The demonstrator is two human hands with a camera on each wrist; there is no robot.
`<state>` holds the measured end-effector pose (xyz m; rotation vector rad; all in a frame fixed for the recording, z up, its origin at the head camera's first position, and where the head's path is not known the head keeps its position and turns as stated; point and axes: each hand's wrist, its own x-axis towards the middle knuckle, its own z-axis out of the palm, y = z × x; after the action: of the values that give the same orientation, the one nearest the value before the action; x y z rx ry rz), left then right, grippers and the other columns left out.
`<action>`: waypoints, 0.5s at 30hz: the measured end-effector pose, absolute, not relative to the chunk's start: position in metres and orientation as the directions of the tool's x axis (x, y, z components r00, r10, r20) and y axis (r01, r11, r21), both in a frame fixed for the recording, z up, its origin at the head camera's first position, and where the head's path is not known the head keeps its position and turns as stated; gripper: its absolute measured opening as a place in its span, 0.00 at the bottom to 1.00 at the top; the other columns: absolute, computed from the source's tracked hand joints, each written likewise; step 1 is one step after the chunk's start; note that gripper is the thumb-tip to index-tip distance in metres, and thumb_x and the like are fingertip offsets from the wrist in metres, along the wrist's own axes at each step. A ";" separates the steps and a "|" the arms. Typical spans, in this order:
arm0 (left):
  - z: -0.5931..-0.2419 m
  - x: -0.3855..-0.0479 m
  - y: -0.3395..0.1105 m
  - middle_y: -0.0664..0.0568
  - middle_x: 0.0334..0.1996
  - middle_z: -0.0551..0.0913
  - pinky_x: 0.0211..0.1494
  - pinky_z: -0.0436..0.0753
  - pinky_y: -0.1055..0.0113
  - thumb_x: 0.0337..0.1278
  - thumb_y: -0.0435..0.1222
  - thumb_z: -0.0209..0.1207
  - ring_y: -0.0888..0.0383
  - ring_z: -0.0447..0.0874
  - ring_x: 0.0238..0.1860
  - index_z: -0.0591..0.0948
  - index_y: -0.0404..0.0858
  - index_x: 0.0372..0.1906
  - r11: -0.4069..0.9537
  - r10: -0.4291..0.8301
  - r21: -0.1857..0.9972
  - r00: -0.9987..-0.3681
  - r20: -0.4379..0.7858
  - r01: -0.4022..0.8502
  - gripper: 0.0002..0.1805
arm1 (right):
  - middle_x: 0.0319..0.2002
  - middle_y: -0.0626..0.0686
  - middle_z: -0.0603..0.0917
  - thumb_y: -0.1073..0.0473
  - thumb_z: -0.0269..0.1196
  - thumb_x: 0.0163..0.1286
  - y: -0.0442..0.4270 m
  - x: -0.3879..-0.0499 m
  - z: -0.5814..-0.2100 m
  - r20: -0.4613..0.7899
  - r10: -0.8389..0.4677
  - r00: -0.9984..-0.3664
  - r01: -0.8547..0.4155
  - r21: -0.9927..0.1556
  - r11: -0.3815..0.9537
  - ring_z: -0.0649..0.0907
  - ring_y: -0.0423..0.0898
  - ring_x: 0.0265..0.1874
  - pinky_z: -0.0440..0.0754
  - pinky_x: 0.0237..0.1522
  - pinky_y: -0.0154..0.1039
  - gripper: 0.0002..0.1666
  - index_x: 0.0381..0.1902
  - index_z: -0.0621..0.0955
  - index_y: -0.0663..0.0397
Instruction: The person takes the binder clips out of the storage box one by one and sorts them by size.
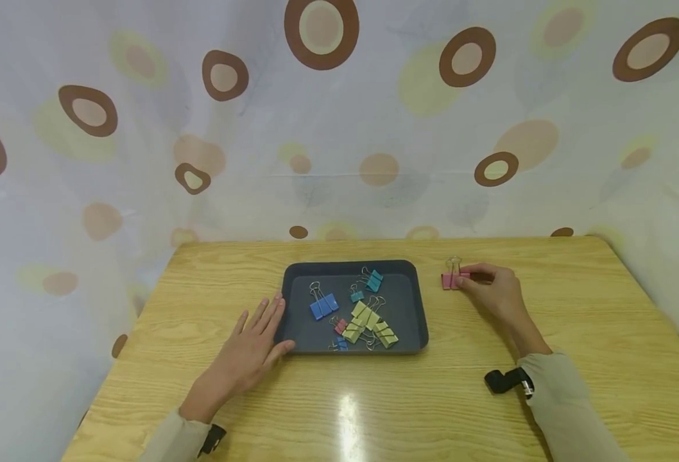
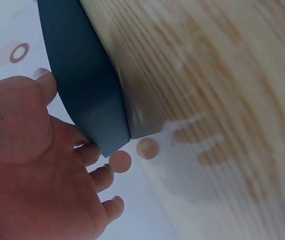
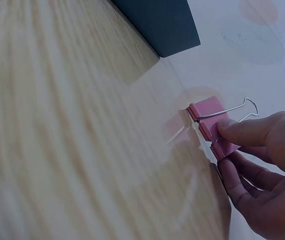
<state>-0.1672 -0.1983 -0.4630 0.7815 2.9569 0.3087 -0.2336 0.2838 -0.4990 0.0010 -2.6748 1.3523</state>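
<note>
My right hand (image 1: 498, 294) pinches a large pink binder clip (image 1: 448, 281) between thumb and fingers, to the right of the tray. In the right wrist view this pink clip (image 3: 211, 120) is at the table surface, its wire handles pointing away from the wood. My left hand (image 1: 249, 350) rests with straight fingers against the left edge of a dark grey tray (image 1: 414, 321); the left wrist view shows the thumb and fingertips at the tray's wall (image 2: 87, 80). Inside the tray lie a big blue clip (image 1: 324, 307), several yellow clips (image 1: 366, 315), teal clips (image 1: 374, 280) and a small pink clip (image 1: 340, 326).
A small blue clip (image 1: 342, 344) lies by the tray's front wall. The wooden table (image 1: 230, 269) extends around the tray, its back edge meeting a patterned curtain (image 1: 339, 205). Black wrist cameras (image 1: 504, 381) are strapped to both wrists.
</note>
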 end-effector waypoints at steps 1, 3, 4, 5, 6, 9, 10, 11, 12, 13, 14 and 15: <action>-0.463 -0.167 -0.198 0.40 0.82 0.47 0.77 0.51 0.35 0.80 0.54 0.47 0.39 0.46 0.81 0.51 0.30 0.81 0.851 0.495 0.212 -0.869 -0.015 0.481 0.42 | 0.49 0.66 0.86 0.51 0.67 0.74 0.284 -0.234 -0.499 0.128 0.062 -0.990 -0.066 -0.799 0.597 0.86 0.51 0.45 0.77 0.40 0.23 0.23 0.55 0.85 0.65; -0.462 -0.167 -0.198 0.40 0.82 0.47 0.77 0.51 0.35 0.80 0.53 0.47 0.39 0.46 0.81 0.51 0.30 0.81 0.851 0.494 0.216 -0.869 -0.017 0.479 0.42 | 0.50 0.66 0.86 0.52 0.67 0.74 0.283 -0.233 -0.499 0.120 0.061 -0.991 -0.060 -0.797 0.601 0.86 0.57 0.47 0.78 0.41 0.24 0.23 0.56 0.85 0.65; -0.463 -0.167 -0.198 0.40 0.82 0.47 0.77 0.51 0.35 0.80 0.53 0.46 0.39 0.46 0.81 0.51 0.30 0.81 0.852 0.493 0.216 -0.870 -0.020 0.478 0.42 | 0.50 0.67 0.86 0.52 0.67 0.74 0.282 -0.233 -0.499 0.113 0.064 -0.992 -0.052 -0.796 0.603 0.86 0.59 0.48 0.78 0.41 0.25 0.23 0.56 0.85 0.66; -0.463 -0.167 -0.198 0.40 0.82 0.47 0.77 0.51 0.35 0.81 0.53 0.46 0.39 0.46 0.81 0.51 0.30 0.81 0.852 0.493 0.217 -0.870 -0.021 0.477 0.42 | 0.50 0.67 0.86 0.52 0.67 0.74 0.282 -0.233 -0.499 0.105 0.068 -0.992 -0.042 -0.794 0.606 0.86 0.61 0.49 0.79 0.42 0.27 0.23 0.56 0.85 0.66; -0.463 -0.167 -0.198 0.40 0.82 0.47 0.77 0.50 0.35 0.81 0.53 0.46 0.39 0.46 0.81 0.51 0.30 0.81 0.851 0.493 0.217 -0.870 -0.021 0.477 0.42 | 0.50 0.67 0.86 0.52 0.67 0.74 0.282 -0.233 -0.499 0.098 0.073 -0.993 -0.034 -0.792 0.610 0.86 0.61 0.50 0.80 0.43 0.29 0.23 0.56 0.85 0.66; -0.463 -0.168 -0.197 0.40 0.82 0.47 0.77 0.50 0.35 0.80 0.54 0.46 0.39 0.46 0.81 0.50 0.30 0.82 0.852 0.492 0.217 -0.870 -0.023 0.476 0.42 | 0.50 0.68 0.85 0.54 0.67 0.74 0.281 -0.232 -0.498 0.085 0.077 -0.993 -0.020 -0.786 0.618 0.85 0.62 0.50 0.84 0.48 0.42 0.23 0.57 0.84 0.67; -0.463 -0.168 -0.197 0.40 0.82 0.47 0.77 0.50 0.35 0.80 0.54 0.46 0.38 0.46 0.81 0.50 0.30 0.82 0.852 0.492 0.218 -0.870 -0.024 0.475 0.42 | 0.50 0.68 0.85 0.54 0.67 0.74 0.281 -0.232 -0.498 0.085 0.075 -0.994 -0.020 -0.784 0.621 0.85 0.63 0.51 0.84 0.50 0.46 0.23 0.57 0.84 0.67; -0.463 -0.168 -0.197 0.40 0.82 0.47 0.77 0.50 0.35 0.80 0.54 0.46 0.38 0.45 0.81 0.50 0.30 0.82 0.853 0.490 0.220 -0.871 -0.025 0.474 0.42 | 0.51 0.69 0.85 0.55 0.67 0.74 0.281 -0.232 -0.498 0.086 0.073 -0.994 -0.022 -0.783 0.622 0.85 0.63 0.51 0.84 0.51 0.50 0.23 0.57 0.84 0.68; -0.463 -0.168 -0.197 0.40 0.82 0.47 0.77 0.50 0.35 0.81 0.54 0.46 0.38 0.45 0.81 0.50 0.30 0.82 0.853 0.489 0.223 -0.872 -0.026 0.472 0.42 | 0.51 0.69 0.85 0.55 0.67 0.74 0.280 -0.232 -0.497 0.087 0.069 -0.994 -0.025 -0.783 0.622 0.85 0.63 0.51 0.83 0.51 0.53 0.23 0.58 0.83 0.68; -0.463 -0.168 -0.197 0.40 0.82 0.46 0.78 0.50 0.35 0.81 0.54 0.46 0.38 0.45 0.81 0.50 0.30 0.82 0.854 0.487 0.224 -0.873 -0.028 0.470 0.42 | 0.51 0.69 0.84 0.55 0.66 0.75 0.280 -0.232 -0.497 0.088 0.065 -0.994 -0.028 -0.782 0.623 0.85 0.64 0.51 0.83 0.52 0.52 0.23 0.58 0.83 0.68; -0.463 -0.168 -0.197 0.40 0.82 0.46 0.78 0.50 0.35 0.81 0.54 0.46 0.38 0.45 0.81 0.50 0.30 0.82 0.854 0.486 0.227 -0.874 -0.028 0.467 0.42 | 0.51 0.69 0.84 0.55 0.66 0.75 0.280 -0.232 -0.496 0.088 0.061 -0.994 -0.031 -0.782 0.623 0.85 0.63 0.51 0.83 0.51 0.50 0.23 0.59 0.83 0.68; -0.462 -0.168 -0.197 0.40 0.82 0.46 0.78 0.50 0.35 0.81 0.54 0.46 0.38 0.45 0.81 0.50 0.31 0.82 0.855 0.484 0.229 -0.875 -0.029 0.466 0.42 | 0.52 0.69 0.84 0.55 0.66 0.75 0.280 -0.232 -0.496 0.088 0.058 -0.994 -0.033 -0.784 0.620 0.85 0.63 0.51 0.84 0.51 0.46 0.24 0.59 0.82 0.68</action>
<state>-0.1677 -0.1973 -0.4625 0.7549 2.9429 0.3300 -0.2323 0.2804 -0.4957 -0.0207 -2.7322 1.3254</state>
